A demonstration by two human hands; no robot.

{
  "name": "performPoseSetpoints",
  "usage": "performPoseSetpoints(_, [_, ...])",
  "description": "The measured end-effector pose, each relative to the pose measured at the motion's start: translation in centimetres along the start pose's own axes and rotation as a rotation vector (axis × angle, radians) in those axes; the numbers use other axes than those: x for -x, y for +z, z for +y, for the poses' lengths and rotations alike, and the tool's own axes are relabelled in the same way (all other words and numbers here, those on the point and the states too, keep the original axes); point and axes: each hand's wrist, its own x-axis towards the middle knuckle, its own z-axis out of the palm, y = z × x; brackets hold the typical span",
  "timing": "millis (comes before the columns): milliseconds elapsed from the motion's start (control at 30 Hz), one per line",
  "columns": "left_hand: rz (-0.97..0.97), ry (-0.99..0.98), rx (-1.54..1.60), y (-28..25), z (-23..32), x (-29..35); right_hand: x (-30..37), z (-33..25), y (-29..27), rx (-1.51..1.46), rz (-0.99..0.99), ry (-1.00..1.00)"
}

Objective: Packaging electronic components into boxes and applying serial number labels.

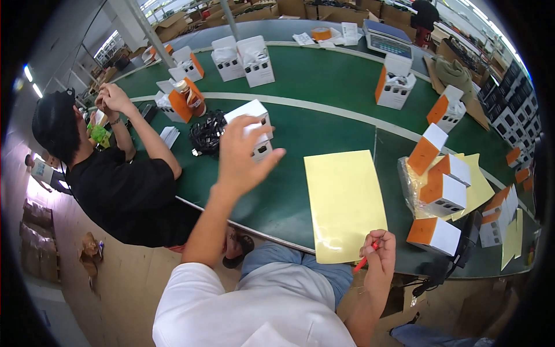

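My left hand (240,156) is raised with its fingers spread, in front of a white box (258,110) with dark pictures on it. Whether the fingertips touch the box I cannot tell; part of it is hidden behind them. A bundle of black cables (207,134) lies just left of that hand. My right hand (380,250) is closed around a slim red pen-like tool (362,264), held at the lower right corner of a glossy yellow sheet (346,202). That sheet lies on the green table (283,191) and overhangs its near edge.
Orange-and-white boxes (436,234) and more yellow sheets stand or lie to my right, beside a black cable (430,281). Open boxes (396,87) line the green surface beyond, with a scale (388,41) behind. A co-worker in black (127,196) sits at my left near a brown bottle (192,98).
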Motion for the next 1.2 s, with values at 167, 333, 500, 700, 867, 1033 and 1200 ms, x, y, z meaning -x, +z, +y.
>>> performPoseSetpoints(167, [-0.176, -0.078, -0.017, -1.3, -6.0, 4.2, -2.1, -0.9, 2.1, 0.123, -0.042, 0.001])
performPoseSetpoints(333, [-0.113, -0.048, -0.147, -2.1, -4.9, 4.0, -2.9, -2.2, 2.3, 0.310, -0.049, -0.033])
performPoseSetpoints(500, [-0.354, 0.219, 0.436, 2.6, 2.5, 4.5, -5.0, -3.5, 1.9, 0.697, -0.047, -0.121])
performPoseSetpoints(700, [-0.585, 0.276, 0.406, 13.0, 2.7, 4.2, -6.0, -2.7, 2.2, 0.824, -0.124, -0.090])
performPoseSetpoints(867, [-0.671, 0.310, 0.392, 13.3, 2.2, 4.1, -7.2, -0.9, 3.0, 0.967, -0.100, -0.056])
performPoseSetpoints(1033, [-0.679, 0.360, 0.324, 13.1, 2.2, 4.6, -9.1, 0.0, 3.9, 1.187, -0.180, -0.092])
performPoseSetpoints(1200, [-0.700, 0.374, 0.351, 12.9, 2.3, 4.6, -9.9, 0.8, 4.4, 1.241, -0.225, -0.051])
